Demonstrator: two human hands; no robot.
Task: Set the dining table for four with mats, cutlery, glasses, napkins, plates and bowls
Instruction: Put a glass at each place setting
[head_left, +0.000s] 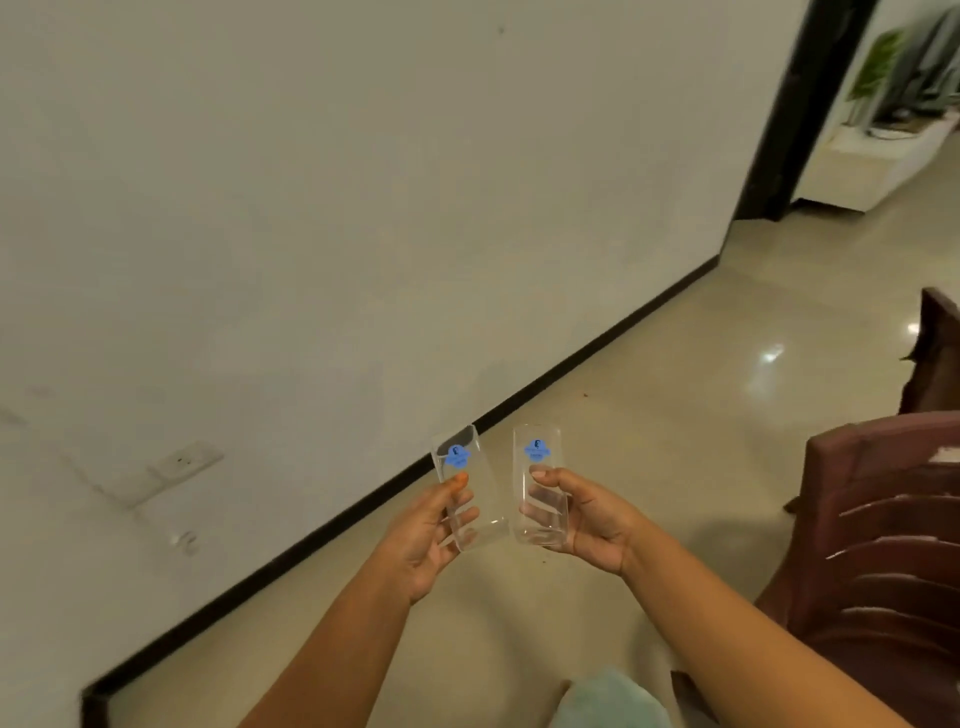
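Both hands (423, 535) (592, 525) grip clear glasses (470, 488) (537, 486) near their bases.

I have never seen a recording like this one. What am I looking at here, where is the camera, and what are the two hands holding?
There is no machine here. A person wears one wide-angle camera on the head, looking forward and down, so you see that person's own arms from above.

The left hand grips one clear glass, and the right hand grips a second clear glass. The fingers of each hand curl round its tumbler. Each glass carries a small blue sticker near its far end.

No dining table shows in this picture. Below the hands is a shiny tiled floor, with a white wall on the left and dark red plastic chairs on the right.
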